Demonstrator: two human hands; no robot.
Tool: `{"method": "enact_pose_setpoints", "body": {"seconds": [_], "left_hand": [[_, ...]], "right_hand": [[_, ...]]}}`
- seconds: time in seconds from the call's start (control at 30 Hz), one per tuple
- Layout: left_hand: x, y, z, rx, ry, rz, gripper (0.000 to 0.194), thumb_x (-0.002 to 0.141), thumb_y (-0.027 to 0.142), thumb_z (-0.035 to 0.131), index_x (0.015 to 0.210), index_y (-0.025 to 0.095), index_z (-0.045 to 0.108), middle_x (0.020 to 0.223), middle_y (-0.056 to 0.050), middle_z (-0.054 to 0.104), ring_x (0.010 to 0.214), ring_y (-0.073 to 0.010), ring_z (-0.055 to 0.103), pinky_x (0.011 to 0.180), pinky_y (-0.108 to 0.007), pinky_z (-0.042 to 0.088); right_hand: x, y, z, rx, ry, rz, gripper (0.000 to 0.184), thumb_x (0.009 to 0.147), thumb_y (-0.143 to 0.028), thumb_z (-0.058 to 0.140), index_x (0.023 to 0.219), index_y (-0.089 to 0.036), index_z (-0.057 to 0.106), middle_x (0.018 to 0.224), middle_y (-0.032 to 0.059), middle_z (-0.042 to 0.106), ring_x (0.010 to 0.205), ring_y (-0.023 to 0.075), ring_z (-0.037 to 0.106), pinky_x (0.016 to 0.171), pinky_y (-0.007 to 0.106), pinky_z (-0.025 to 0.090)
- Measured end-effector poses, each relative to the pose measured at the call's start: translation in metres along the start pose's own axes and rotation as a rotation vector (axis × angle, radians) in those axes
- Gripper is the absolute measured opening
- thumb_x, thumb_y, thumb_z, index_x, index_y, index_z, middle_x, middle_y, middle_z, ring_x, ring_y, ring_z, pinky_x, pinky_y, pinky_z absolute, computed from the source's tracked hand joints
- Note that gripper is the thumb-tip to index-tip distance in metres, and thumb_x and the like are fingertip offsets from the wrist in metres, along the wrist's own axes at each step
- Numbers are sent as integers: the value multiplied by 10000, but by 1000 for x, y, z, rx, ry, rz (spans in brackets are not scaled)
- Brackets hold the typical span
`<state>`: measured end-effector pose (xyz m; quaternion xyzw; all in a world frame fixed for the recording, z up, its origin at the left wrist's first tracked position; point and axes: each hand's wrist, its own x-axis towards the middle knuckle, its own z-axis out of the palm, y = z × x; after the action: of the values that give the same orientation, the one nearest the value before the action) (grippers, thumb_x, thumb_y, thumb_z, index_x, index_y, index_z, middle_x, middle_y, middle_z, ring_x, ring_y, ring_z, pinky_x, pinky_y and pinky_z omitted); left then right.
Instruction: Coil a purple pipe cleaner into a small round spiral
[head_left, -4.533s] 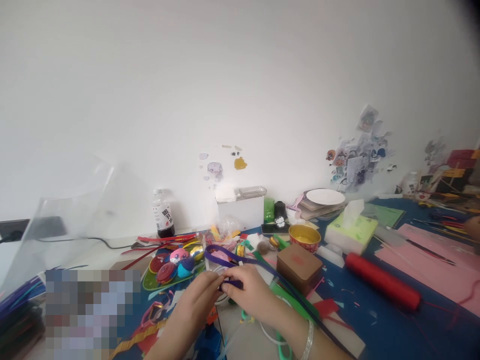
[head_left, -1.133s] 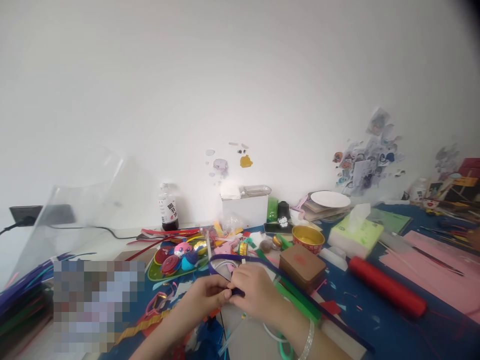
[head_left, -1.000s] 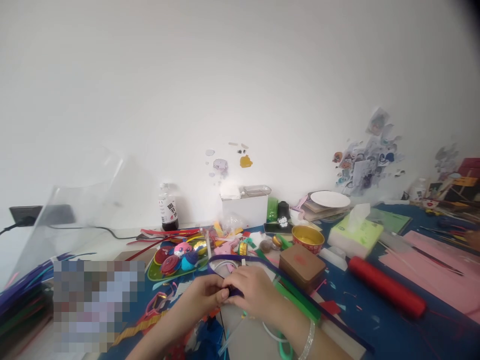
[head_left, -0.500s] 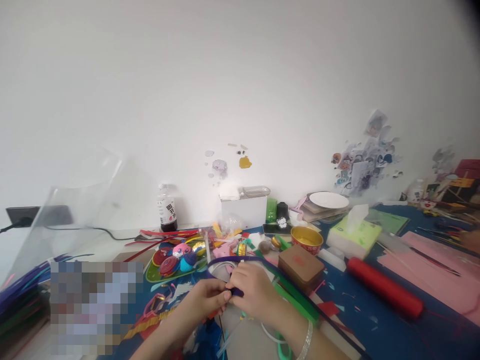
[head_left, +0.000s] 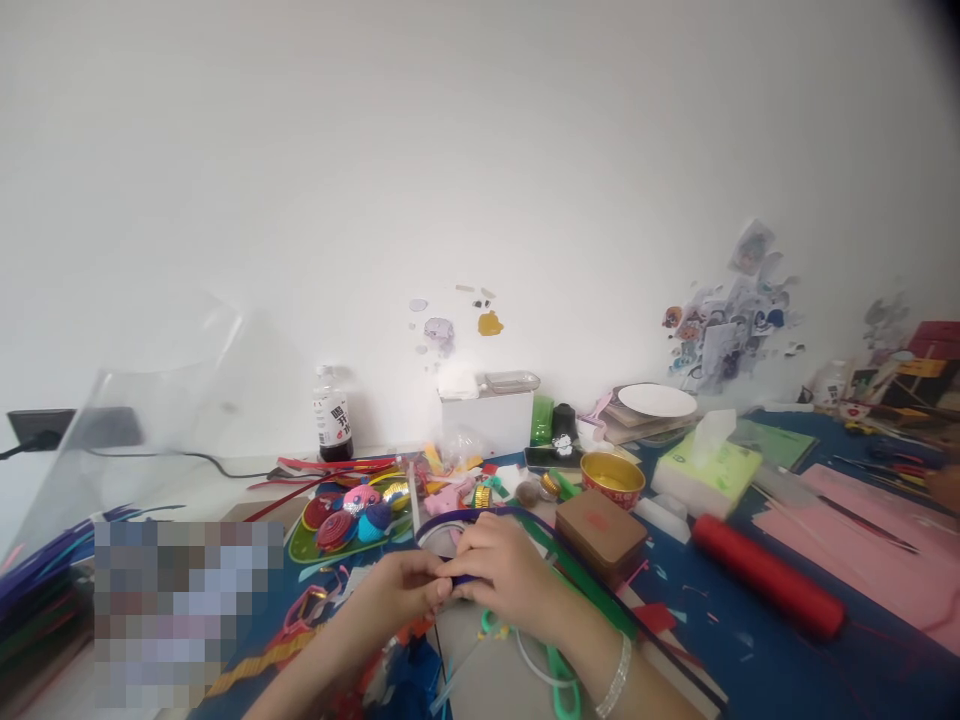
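A long purple strip (head_left: 517,514) curves up over my hands and runs down to the lower right. My left hand (head_left: 405,598) pinches its end between thumb and fingertips. Close against it, my right hand (head_left: 506,572) also has its fingers closed on the strip; a bit of purple shows between the two hands. A pale mat or board lies beneath them. Green scissors handles (head_left: 564,690) show under my right forearm, beside a white ring. A bracelet is on my right wrist.
A green tray (head_left: 301,545) with colourful yarn balls stands behind my left hand. A brown box (head_left: 600,535), a gold-lined bowl (head_left: 613,480), a tissue pack (head_left: 709,470) and a red roll (head_left: 769,577) are to the right. A dark-liquid bottle (head_left: 332,415) stands by the wall.
Both hands have shifted slightly left, still together on the purple strip. My right fingers have changed position a little, and less of the strip shows between the hands.
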<state>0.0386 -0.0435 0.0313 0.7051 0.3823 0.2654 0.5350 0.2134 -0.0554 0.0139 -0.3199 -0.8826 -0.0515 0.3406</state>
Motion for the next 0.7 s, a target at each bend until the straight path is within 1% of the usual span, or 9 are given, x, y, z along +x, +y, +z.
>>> {"method": "enact_pose_setpoints", "body": {"seconds": [0.13, 0.23, 0.3, 0.4, 0.47, 0.5, 0.57, 0.63, 0.7], "left_hand": [[2, -9, 6, -112, 47, -10, 420, 594, 530, 673, 735, 136, 641, 624, 18, 562, 605, -125, 467, 605, -235, 383], [4, -11, 6, -147, 40, -6, 425, 586, 523, 686, 764, 140, 635, 638, 14, 566, 619, -131, 480, 632, -248, 393], [4, -10, 4, -124, 12, 14, 431, 581, 533, 683, 746, 138, 629, 635, 13, 561, 622, -134, 476, 626, -247, 389], [3, -6, -2, 1, -32, 44, 422, 583, 534, 678, 697, 131, 619, 613, 18, 545, 606, -129, 459, 573, -230, 367], [2, -6, -6, 115, -46, 36, 417, 579, 532, 680, 667, 131, 611, 591, 22, 538, 582, -127, 459, 531, -222, 354], [2, -7, -8, 158, -46, 27, 421, 573, 536, 681, 661, 131, 607, 582, 22, 541, 572, -128, 464, 514, -220, 351], [3, -10, -10, 193, -52, 7, 438, 563, 550, 678, 665, 131, 603, 567, 19, 549, 556, -131, 478, 491, -217, 350], [4, -13, -11, 167, -57, -6, 453, 552, 556, 682, 683, 128, 609, 570, 12, 569, 564, -137, 497, 497, -219, 366], [7, -16, -10, 108, -54, -6, 452, 554, 541, 691, 725, 128, 626, 620, -3, 612, 610, -149, 529, 552, -230, 403]], "right_hand": [[-2, -1, 7, 4, 78, 97, 161, 715, -298, 684, 737, -174, 583, 705, 0, 601, 678, 151, 475, 646, 271, 351], [-2, -1, 11, -2, 103, 136, 119, 705, -240, 678, 741, -181, 582, 701, -3, 618, 673, 157, 497, 635, 268, 356], [-2, -1, 10, -21, 61, 119, 105, 731, -231, 654, 812, -190, 604, 723, -3, 639, 676, 156, 524, 651, 272, 358], [-2, -2, 5, -58, -63, 41, 227, 784, -285, 616, 1002, -225, 603, 746, -2, 662, 677, 148, 553, 706, 280, 360], [-3, -3, 1, -54, -145, 8, 273, 817, -318, 577, 1083, -258, 581, 780, -10, 677, 660, 137, 551, 708, 263, 366], [-3, -3, 0, -45, -171, 7, 270, 827, -319, 563, 1092, -271, 581, 799, -19, 683, 653, 132, 547, 697, 250, 369], [-4, -2, 0, -27, -184, 21, 238, 833, -294, 559, 1067, -284, 600, 829, -39, 690, 663, 127, 544, 684, 234, 370], [-4, -1, 2, -25, -154, 26, 211, 817, -267, 583, 1025, -268, 620, 824, -40, 694, 675, 128, 548, 697, 236, 367], [-4, 1, 5, -54, -111, 33, 180, 792, -270, 612, 966, -229, 631, 778, -18, 691, 652, 135, 547, 691, 249, 364]]}}
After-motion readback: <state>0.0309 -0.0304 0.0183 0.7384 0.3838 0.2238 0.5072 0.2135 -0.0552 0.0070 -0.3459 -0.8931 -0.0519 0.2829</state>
